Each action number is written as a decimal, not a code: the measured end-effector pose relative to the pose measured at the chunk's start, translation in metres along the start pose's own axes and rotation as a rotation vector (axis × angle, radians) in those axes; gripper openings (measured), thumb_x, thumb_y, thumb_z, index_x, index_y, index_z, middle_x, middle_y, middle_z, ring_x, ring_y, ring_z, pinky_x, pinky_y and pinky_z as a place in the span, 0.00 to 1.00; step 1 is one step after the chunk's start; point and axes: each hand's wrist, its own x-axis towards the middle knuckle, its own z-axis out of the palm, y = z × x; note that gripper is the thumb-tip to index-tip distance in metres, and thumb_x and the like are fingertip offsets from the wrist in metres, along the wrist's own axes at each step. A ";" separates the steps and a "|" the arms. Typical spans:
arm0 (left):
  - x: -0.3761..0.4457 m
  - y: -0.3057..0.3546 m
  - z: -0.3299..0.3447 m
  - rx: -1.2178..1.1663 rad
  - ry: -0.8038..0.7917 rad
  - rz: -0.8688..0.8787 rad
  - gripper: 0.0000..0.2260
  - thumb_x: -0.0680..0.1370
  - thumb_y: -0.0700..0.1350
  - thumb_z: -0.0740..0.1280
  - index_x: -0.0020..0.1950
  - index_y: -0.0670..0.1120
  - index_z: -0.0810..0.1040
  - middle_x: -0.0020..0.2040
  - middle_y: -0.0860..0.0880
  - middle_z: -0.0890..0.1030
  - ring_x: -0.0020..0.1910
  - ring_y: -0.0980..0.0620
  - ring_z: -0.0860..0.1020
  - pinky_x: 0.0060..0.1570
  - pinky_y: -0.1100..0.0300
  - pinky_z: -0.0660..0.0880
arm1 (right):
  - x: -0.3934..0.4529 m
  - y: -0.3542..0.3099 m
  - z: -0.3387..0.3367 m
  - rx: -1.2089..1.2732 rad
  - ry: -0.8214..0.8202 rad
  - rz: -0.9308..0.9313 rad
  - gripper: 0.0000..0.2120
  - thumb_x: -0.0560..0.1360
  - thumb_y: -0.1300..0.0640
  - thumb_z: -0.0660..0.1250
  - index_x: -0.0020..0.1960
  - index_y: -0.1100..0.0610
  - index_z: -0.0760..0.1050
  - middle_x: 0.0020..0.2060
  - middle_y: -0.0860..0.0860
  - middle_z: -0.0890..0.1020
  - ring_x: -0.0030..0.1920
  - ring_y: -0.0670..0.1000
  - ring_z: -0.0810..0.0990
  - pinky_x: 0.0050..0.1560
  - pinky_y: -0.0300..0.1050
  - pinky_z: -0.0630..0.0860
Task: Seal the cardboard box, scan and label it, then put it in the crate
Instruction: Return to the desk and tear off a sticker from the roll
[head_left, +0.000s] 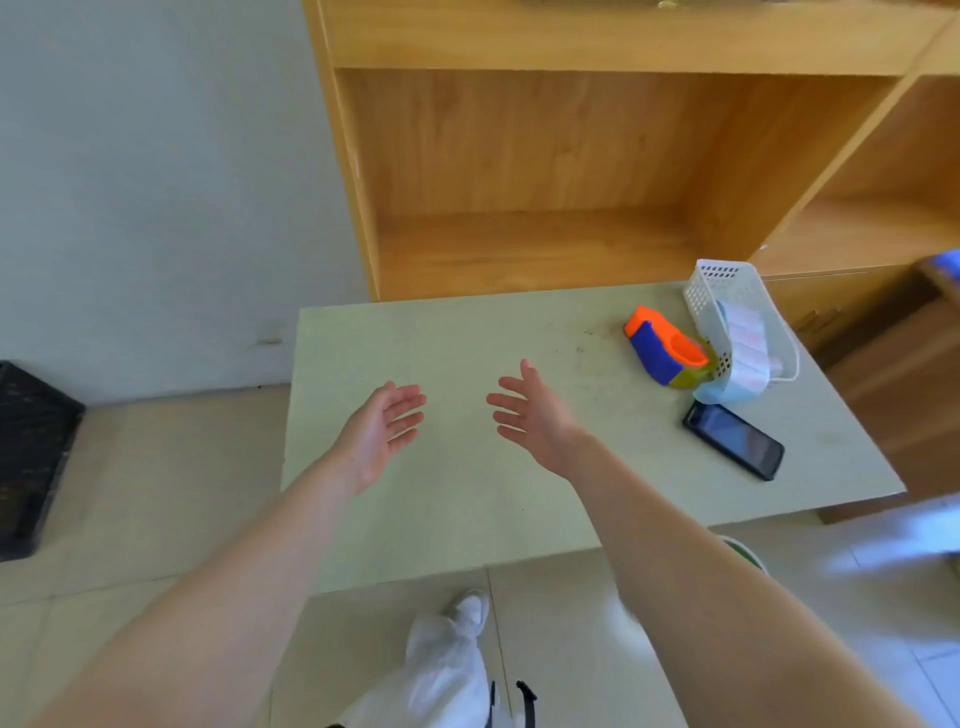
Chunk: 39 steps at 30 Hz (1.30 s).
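We see a pale green table (467, 493) in front of an orange-brown wooden shelf (545, 171). On it lies an orange, blue and yellow tool (662, 348), beside a white basket (714, 291) with a grid of small holes (a white and pink strip hangs over it). The phone (732, 439) is black, the crate (31, 452) on the cream floor tiles black too.

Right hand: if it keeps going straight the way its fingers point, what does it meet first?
Probably the left hand; the right hand's fingers point leftward across the bare table toward it, though depth is unclear.
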 end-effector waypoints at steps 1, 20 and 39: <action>0.005 -0.001 0.014 0.004 -0.003 -0.002 0.16 0.82 0.54 0.55 0.56 0.48 0.79 0.56 0.50 0.82 0.54 0.50 0.78 0.61 0.53 0.70 | 0.002 -0.005 -0.013 0.002 -0.002 -0.003 0.27 0.80 0.35 0.54 0.68 0.53 0.71 0.62 0.53 0.80 0.63 0.56 0.77 0.66 0.52 0.73; 0.110 -0.028 0.240 0.132 0.050 -0.122 0.13 0.83 0.47 0.56 0.49 0.46 0.79 0.47 0.48 0.83 0.43 0.51 0.79 0.44 0.58 0.73 | 0.050 -0.089 -0.271 -0.034 0.208 0.058 0.16 0.81 0.43 0.59 0.55 0.54 0.76 0.47 0.53 0.84 0.44 0.53 0.80 0.48 0.47 0.78; 0.117 -0.105 0.404 0.384 0.187 -0.138 0.06 0.79 0.40 0.61 0.50 0.46 0.77 0.45 0.49 0.80 0.38 0.54 0.76 0.38 0.63 0.70 | 0.081 -0.108 -0.412 -1.257 -0.033 -0.262 0.25 0.76 0.69 0.52 0.60 0.50 0.81 0.51 0.48 0.77 0.49 0.51 0.73 0.37 0.26 0.65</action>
